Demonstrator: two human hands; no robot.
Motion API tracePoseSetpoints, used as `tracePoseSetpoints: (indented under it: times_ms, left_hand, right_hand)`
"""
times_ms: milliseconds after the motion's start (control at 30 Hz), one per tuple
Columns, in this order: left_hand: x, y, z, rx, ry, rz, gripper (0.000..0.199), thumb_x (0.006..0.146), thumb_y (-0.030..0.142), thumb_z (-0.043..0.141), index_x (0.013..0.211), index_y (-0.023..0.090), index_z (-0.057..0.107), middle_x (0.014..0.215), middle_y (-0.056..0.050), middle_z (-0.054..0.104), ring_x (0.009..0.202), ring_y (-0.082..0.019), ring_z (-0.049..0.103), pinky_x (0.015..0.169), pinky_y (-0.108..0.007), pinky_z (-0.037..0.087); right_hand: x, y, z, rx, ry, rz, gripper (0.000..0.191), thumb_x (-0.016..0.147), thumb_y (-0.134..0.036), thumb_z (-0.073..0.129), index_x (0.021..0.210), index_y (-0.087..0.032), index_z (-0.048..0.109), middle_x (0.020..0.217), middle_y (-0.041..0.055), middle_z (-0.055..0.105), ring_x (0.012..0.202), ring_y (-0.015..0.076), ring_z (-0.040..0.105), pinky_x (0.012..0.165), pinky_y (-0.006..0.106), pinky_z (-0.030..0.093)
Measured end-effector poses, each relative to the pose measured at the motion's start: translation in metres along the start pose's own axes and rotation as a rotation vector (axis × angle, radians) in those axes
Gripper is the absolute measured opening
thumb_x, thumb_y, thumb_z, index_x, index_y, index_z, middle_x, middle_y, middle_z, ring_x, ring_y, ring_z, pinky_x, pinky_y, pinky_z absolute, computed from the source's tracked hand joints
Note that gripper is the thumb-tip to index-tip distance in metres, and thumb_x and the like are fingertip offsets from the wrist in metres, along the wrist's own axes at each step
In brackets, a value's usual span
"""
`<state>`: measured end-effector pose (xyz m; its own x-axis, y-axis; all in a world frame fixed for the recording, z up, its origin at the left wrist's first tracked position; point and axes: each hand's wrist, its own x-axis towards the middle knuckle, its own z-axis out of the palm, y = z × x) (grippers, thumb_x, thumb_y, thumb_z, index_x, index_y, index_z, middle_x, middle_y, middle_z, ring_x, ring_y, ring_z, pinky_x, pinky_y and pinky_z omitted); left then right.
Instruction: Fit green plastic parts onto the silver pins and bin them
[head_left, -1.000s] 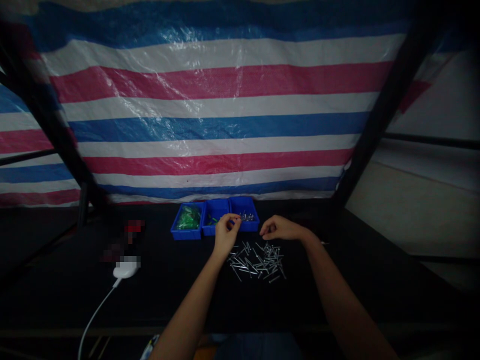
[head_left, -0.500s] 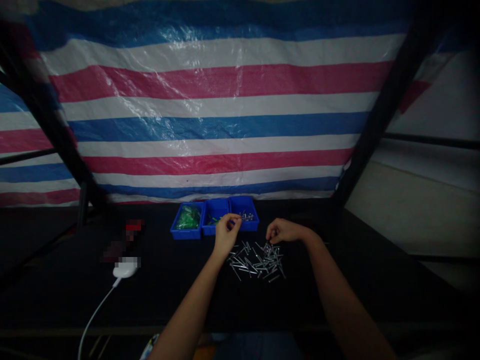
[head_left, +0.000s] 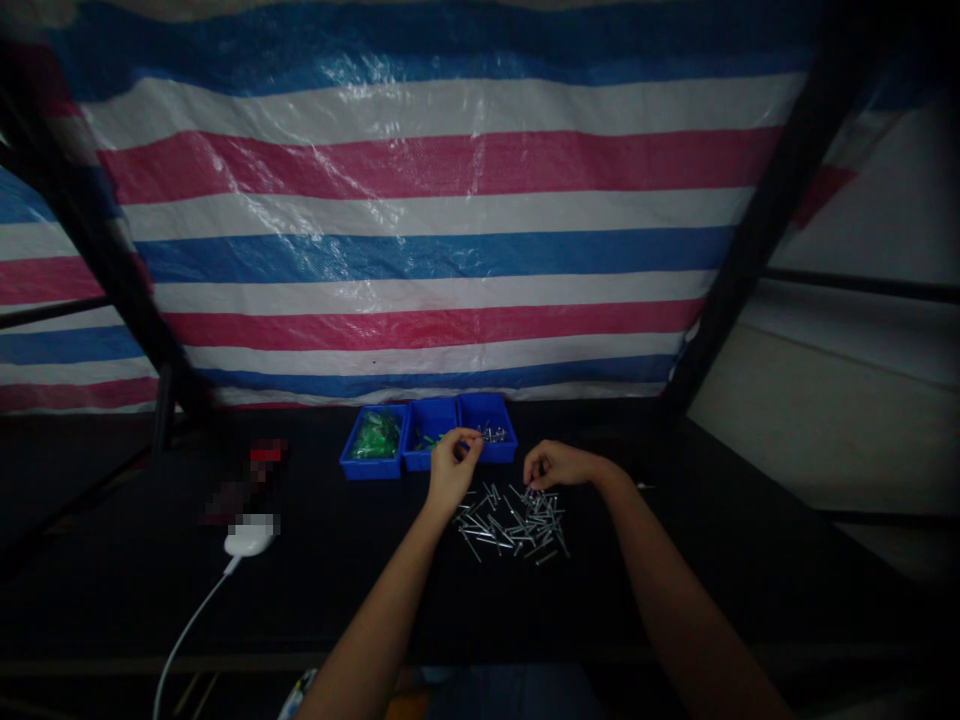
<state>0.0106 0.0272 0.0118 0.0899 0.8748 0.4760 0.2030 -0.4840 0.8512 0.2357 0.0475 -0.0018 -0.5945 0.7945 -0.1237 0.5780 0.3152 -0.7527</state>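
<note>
Left hand [head_left: 453, 468] pinched closed over the middle blue bin [head_left: 431, 420], thumb and finger on something thin, too small to identify. Right hand [head_left: 561, 465] half-curled, fingertips at the far edge of the loose nails [head_left: 511, 525] on the black table [head_left: 150, 600]; can't tell if it has one. Right bin [head_left: 501, 445] holds metal bits [head_left: 493, 433].
</note>
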Motion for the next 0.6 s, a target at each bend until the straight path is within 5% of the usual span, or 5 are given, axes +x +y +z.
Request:
tracePoseSetpoints:
  times_ms: [333, 600]
  left_hand:
    - [0.001, -0.001, 0.000, 0.031, 0.003, 0.009, 0.020, 0.075, 0.031, 0.055, 0.082, 0.014, 0.063, 0.074, -0.003, 0.058, 0.059, -0.010, 0.047, 0.055, -0.021, 0.036]
    - [-0.005, 0.008, 0.002, 0.106, -0.126, 0.031, 0.025, 0.076, 0.037, 0.053, 0.080, 0.015, 0.063, 0.073, -0.003, 0.060, 0.058, -0.011, 0.047, 0.052, -0.021, 0.034]
  right_hand:
    - [-0.003, -0.007, -0.001, 0.016, -0.036, -0.065, 0.022, 0.071, -0.033, 0.058, 0.078, -0.012, 0.061, 0.061, -0.0016, 0.050, 0.054, 0.0086, 0.043, 0.051, 0.019, 0.034]
    - [-0.001, -0.038, 0.003, 0.160, 0.260, -0.170, 0.018, 0.079, -0.033, 0.048, 0.087, -0.017, 0.049, 0.070, -0.0012, 0.049, 0.061, 0.0098, 0.046, 0.057, 0.022, 0.040]
